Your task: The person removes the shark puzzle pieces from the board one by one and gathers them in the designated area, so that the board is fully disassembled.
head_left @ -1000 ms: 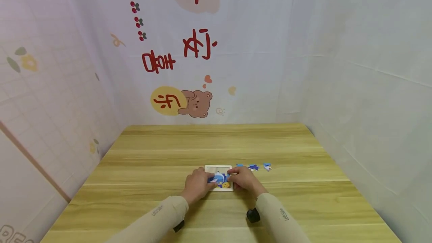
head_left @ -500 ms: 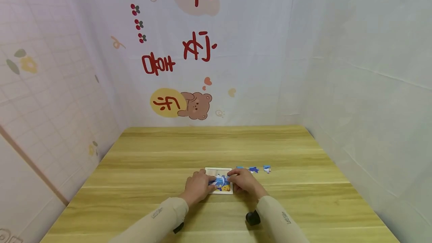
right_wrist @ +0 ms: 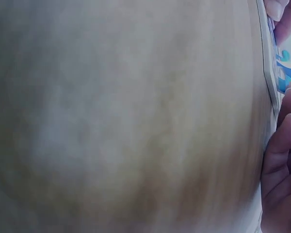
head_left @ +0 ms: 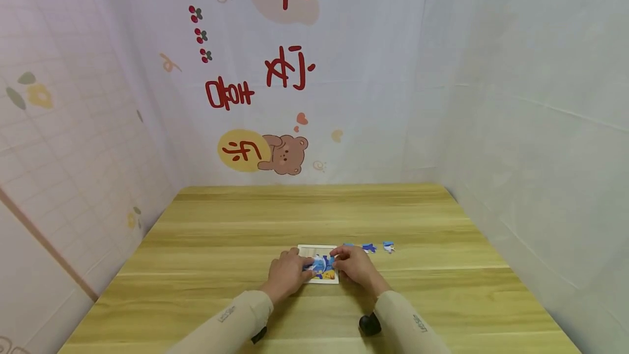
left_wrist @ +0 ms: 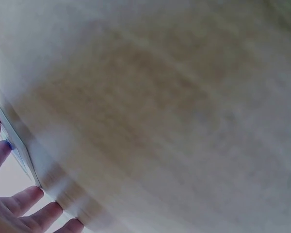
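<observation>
A white-rimmed jigsaw tray (head_left: 318, 247) lies on the table in the head view, its lower part filled with blue, white and yellow puzzle pieces (head_left: 321, 265). My left hand (head_left: 286, 273) rests over the tray's left side, thumb and forefinger on the pieces. In the left wrist view, other fingers (left_wrist: 41, 213) of that hand stretch beside the tray's edge. At the right side, my right hand (head_left: 357, 265) pinches a blue puzzle piece (head_left: 328, 260) between thumb and forefinger. The right wrist view shows blue pieces (right_wrist: 287, 68) near its fingertips, partly cut off.
Several loose puzzle pieces (head_left: 368, 247) lie on the wooden table (head_left: 236, 223) just beyond and right of my right hand; one is partly hidden by it. White cloth walls (head_left: 373, 124) stand behind and at both sides.
My right hand shifts slightly at the tray's right side, and more of the blue piece shows by its fingertips. My left hand stays nearly in place. The head view tilted slightly.
</observation>
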Demonstrator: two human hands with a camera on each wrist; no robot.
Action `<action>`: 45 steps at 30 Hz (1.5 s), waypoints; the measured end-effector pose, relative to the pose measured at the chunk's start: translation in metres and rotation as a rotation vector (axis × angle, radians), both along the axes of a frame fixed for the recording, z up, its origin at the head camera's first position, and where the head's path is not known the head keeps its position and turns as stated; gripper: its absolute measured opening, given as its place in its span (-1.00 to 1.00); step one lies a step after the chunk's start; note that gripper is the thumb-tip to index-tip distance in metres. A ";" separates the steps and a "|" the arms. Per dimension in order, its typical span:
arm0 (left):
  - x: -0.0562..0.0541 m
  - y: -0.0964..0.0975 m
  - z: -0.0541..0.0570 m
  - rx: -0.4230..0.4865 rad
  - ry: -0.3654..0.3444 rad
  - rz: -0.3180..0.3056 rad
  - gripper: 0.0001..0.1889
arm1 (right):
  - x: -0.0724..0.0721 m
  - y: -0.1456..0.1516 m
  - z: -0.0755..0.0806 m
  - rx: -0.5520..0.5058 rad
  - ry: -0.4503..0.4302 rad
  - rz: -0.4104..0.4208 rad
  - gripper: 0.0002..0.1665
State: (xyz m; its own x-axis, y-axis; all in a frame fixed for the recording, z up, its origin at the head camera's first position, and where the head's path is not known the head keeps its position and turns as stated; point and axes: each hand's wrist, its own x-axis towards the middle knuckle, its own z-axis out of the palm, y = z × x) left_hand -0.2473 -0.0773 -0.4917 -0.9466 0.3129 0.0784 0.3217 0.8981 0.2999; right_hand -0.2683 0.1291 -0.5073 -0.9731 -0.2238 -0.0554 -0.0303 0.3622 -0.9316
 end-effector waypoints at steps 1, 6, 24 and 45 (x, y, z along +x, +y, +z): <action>0.000 0.000 -0.001 0.003 0.002 -0.002 -0.62 | 0.000 0.000 0.000 0.006 0.015 0.003 -0.76; -0.001 -0.002 -0.003 0.014 0.008 0.000 -0.62 | -0.001 -0.003 0.002 0.012 0.043 0.007 -0.76; -0.009 0.000 0.008 0.013 0.014 -0.016 -0.62 | -0.016 0.038 0.017 -0.172 -0.133 -0.158 -0.70; -0.004 0.020 0.013 0.063 -0.072 0.117 -0.56 | -0.004 0.069 0.005 -0.017 -0.210 -0.141 -0.67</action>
